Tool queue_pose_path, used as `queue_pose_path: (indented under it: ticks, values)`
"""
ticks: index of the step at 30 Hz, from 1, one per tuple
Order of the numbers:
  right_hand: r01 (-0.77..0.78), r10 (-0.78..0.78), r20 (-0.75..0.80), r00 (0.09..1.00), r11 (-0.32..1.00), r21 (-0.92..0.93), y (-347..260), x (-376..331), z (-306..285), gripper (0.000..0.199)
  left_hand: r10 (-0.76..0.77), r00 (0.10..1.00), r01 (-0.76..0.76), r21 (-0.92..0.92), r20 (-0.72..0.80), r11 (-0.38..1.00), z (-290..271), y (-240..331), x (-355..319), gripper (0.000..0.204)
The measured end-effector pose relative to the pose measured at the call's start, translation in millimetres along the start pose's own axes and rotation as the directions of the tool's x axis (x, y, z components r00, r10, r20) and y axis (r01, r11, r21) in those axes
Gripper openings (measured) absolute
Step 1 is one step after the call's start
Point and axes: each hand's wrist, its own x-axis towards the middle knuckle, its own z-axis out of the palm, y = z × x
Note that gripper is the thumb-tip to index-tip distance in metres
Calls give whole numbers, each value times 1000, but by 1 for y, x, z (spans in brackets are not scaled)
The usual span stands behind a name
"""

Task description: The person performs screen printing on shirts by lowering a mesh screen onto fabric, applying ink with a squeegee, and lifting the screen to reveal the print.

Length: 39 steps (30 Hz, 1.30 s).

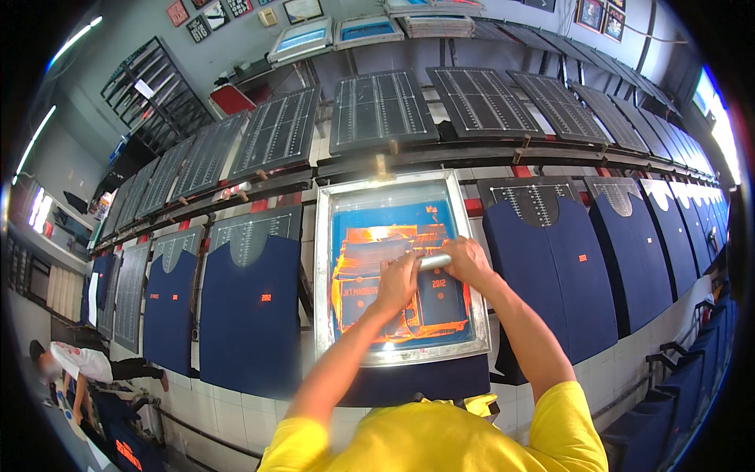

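Observation:
A screen printing frame [323, 275] with a silver rim lies in front of me over a navy garment panel [417, 384], whose near end shows below it. Orange ink [377, 234] is smeared across its blue mesh [346, 211], with streaks along the sides and near end. Both my hands grip a squeegee with a pale metallic handle [435, 261], held across the middle of the screen. My left hand [399, 282] closes round its left end, and my right hand [467, 261] wraps the right end. The squeegee's blade edge is hard to make out.
Navy garment panels with small orange prints lie on boards to the left [250, 315] and right [550, 275]. Beyond a dark rail stands a row of bare marked boards [381, 110]. More screen frames [367, 30] rest at the back. Another person [82, 363] bends at the far left.

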Motion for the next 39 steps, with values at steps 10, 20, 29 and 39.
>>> queue_pose_path:
  ticks: [10,20,29,39]
  values:
    - [179,-173,-140,975,983,28,-77,-57,-40,25,61,997,-61,7,-54,998,-34,36,-81,36]
    - [20,-18,48,999,999,-27,-119,-181,-8,49,154,988,-153,-24,23,988,-2,51,-190,37]
    - [-69,73,-69,995,996,62,-136,-197,-9,49,237,970,-242,-123,-50,963,-21,39,-186,30]
    - [-457,592,-389,706,800,389,-69,-186,16,32,-314,916,306,-70,-249,949,-99,-61,-187,45]
